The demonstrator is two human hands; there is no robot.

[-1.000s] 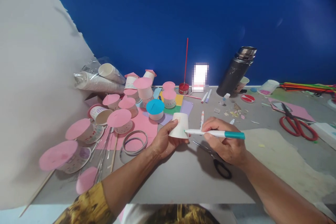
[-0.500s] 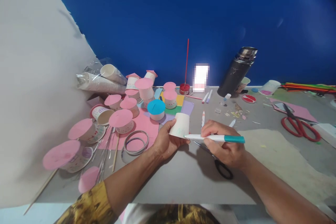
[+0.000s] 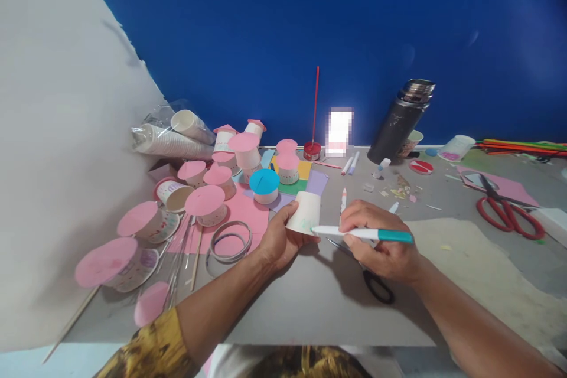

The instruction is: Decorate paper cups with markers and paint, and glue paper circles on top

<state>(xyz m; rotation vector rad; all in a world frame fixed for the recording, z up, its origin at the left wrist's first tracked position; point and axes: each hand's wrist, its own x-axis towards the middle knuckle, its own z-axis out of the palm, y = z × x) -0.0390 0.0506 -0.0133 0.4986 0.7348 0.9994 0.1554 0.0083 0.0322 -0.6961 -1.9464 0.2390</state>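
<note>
My left hand (image 3: pixel 277 242) is closed round a small white paper cup (image 3: pixel 305 211), held upside down and tilted just above the grey table (image 3: pixel 310 301). My right hand (image 3: pixel 381 245) grips a white marker with a teal cap (image 3: pixel 363 234). Its tip touches the cup's lower side, where faint green marks show. Black-handled scissors (image 3: pixel 370 280) lie on the table right under my right hand.
Many cups with pink paper discs (image 3: pixel 206 201) and one with a blue disc (image 3: pixel 264 184) crowd the left, beside a sleeve of stacked cups (image 3: pixel 163 140). A tape ring (image 3: pixel 229 241), a dark flask (image 3: pixel 401 119), red scissors (image 3: pixel 509 215) and loose markers (image 3: pixel 349 164) lie around.
The cup has turned slightly in my left hand and the marker tip has shifted a little along its side. Both hands stay in the same place.
</note>
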